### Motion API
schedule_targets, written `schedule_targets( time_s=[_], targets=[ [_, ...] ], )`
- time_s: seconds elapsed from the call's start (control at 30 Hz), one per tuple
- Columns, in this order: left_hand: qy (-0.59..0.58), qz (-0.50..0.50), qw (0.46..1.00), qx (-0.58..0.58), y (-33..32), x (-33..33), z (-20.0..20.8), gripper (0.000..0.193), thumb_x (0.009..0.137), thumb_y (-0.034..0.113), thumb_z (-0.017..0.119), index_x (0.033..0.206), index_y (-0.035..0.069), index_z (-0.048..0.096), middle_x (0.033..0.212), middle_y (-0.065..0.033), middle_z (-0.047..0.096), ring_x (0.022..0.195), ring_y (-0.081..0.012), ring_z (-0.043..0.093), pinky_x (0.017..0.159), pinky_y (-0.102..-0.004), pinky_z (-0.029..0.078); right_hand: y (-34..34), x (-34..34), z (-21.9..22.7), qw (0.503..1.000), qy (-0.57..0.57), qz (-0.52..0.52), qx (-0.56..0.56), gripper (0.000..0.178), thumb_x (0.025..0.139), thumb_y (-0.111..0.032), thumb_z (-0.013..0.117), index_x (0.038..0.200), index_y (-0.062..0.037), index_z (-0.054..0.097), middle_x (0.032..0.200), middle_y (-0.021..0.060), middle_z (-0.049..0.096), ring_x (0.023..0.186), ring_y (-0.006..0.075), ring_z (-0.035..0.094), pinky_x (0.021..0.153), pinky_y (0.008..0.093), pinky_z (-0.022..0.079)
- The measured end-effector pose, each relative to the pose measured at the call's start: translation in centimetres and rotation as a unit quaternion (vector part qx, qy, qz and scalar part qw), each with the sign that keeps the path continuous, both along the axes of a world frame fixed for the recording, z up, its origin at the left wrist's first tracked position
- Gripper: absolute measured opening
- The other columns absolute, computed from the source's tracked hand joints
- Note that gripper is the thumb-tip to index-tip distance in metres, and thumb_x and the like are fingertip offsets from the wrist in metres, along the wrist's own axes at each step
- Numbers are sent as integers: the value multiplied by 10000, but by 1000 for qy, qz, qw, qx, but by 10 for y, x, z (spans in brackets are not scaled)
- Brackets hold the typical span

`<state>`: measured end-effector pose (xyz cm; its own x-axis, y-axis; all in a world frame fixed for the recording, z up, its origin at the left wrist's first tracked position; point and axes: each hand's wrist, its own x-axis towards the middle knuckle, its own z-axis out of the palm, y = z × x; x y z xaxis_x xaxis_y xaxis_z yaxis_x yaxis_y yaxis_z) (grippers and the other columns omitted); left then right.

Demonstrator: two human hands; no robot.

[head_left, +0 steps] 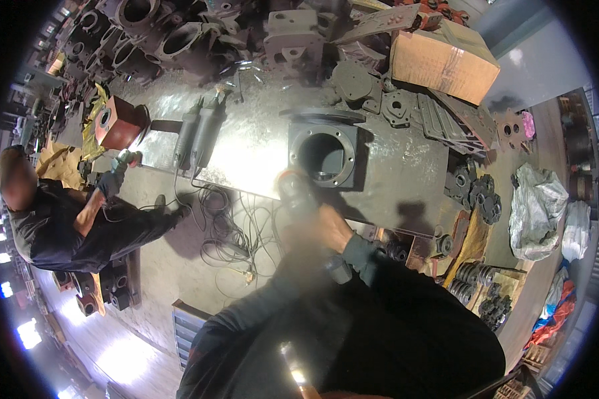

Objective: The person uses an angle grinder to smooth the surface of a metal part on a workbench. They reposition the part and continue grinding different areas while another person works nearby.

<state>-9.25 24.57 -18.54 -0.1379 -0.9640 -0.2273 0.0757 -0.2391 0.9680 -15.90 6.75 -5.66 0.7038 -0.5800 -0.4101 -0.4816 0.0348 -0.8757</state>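
My right hand [334, 228] is closed around the body of a hand-held grinder [295, 193], a dark, thick cylinder with an orange-edged head. The grinder's rear end [338, 270] sticks out below my right wrist, near my chest. My left hand [304, 243] lies over the tool's middle, but blur smears its fingers and their grip cannot be made out. Just beyond the grinder's head stands a grey square metal housing [346, 156] with a large round bore and a ring of bolt holes. Whether the head touches it is unclear.
Two grey grinders [198, 133] lie on the metal table [246, 149], cables coiled below its edge [236, 233]. Dark castings [180, 43] crowd the back; a cardboard box [444, 60] sits far right. At left, a co-worker [73, 219] holds a green tool [123, 158] near a red block [118, 123].
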Motion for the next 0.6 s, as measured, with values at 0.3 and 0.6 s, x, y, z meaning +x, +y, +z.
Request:
schedule_targets(
  time_s=[0.3, 0.6],
  targets=[
    [-36, 0, 999, 28, -14, -6, 50, 200, 980, 199, 611, 1052, 29, 689, 973, -84, 691, 907, -224, 672, 777, -370, 546, 2, -21, -11, 996, -22, -54, 74, 423, 653, -234, 779, 1009, -17, 709, 841, 162, 716, 817, 311, 692, 767, 428, 518],
    [-104, -52, 986, -120, -45, 10, 123, 149, 889, 160, 634, 938, 54, 726, 907, -124, 717, 881, -311, 689, 767, -403, 548, 49, -40, -61, 967, -183, -113, 135, 537, 756, -211, 754, 1219, 6, 587, 979, 151, 664, 929, 273, 643, 857, 405, 491]
  ],
)
